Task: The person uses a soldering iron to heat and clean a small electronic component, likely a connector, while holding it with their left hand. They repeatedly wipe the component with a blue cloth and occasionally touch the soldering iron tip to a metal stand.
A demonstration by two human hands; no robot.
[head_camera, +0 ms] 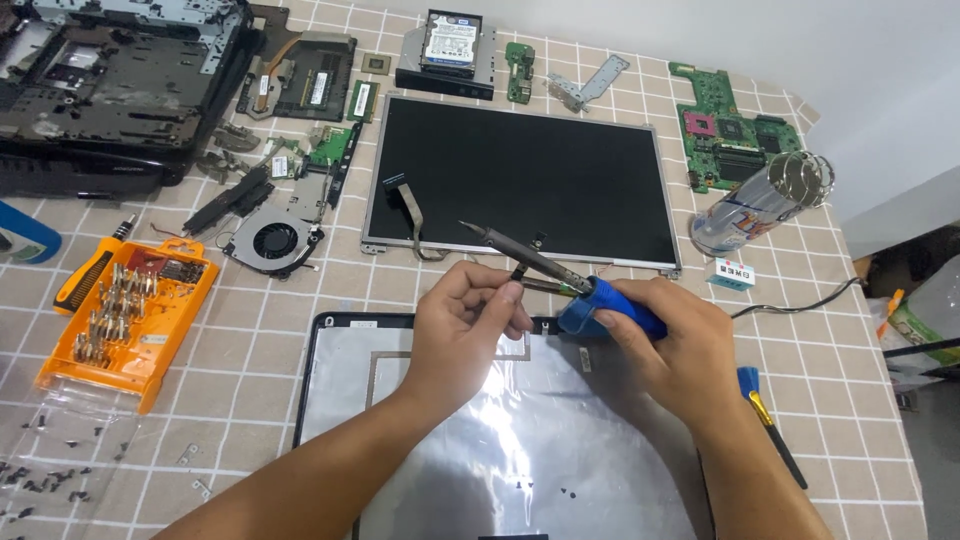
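My right hand grips the blue handle of a soldering iron, whose dark metal shaft points up and left over a bare laptop screen panel. My left hand is pinched at the iron's shaft near the handle, fingers closed on a small dark part there. Both hands hover above a laptop lid with a silvery foil inner face, lying at the near edge of the checked tablecloth. A thin black cord runs off to the right from the iron.
An orange screwdriver-bit case and orange-handled driver lie left. A cooling fan, laptop base, hard drive, green motherboard, clear bottle, small brush and loose screws surround the work area.
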